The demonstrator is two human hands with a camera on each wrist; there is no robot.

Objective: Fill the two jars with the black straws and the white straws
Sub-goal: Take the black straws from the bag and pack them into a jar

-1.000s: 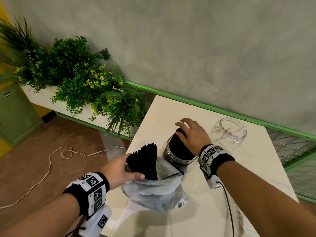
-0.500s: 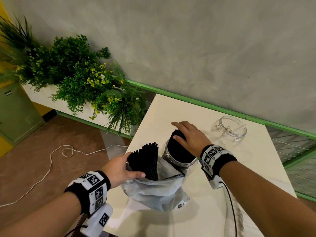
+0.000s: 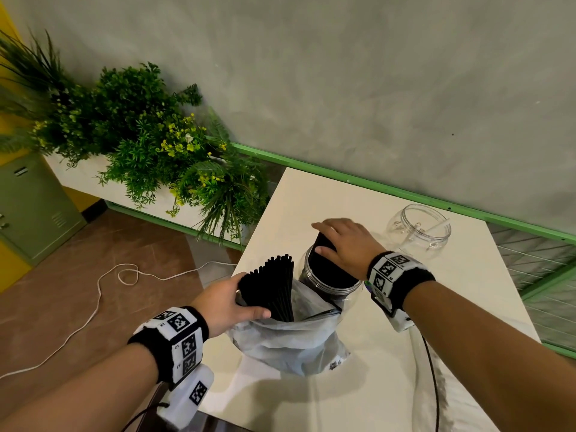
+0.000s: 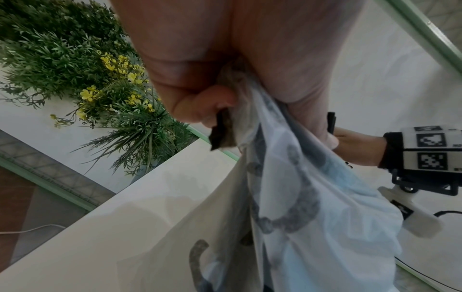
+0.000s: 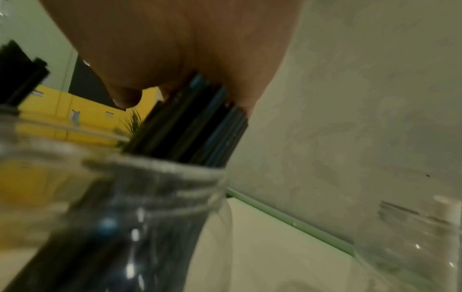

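Two hands work at the table (image 3: 389, 353); the left hand (image 3: 224, 304) curls round a fanned bundle of black straws (image 3: 274, 288) in the plastic bag (image 3: 290, 341); the right hand (image 3: 346, 244), fingers extended, rests flat on the black straws in the near jar (image 3: 330, 283); the far jar (image 3: 419, 227) stands apart.

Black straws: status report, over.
Left hand grips straws in bag. Right hand flat on straws in jar. Second jar nearly empty.

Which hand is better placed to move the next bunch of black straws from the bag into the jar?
Left, probably: the left hand already grips the fanned black plastic straws in the translucent plastic bag; the right hand presses straws in the clear jar.
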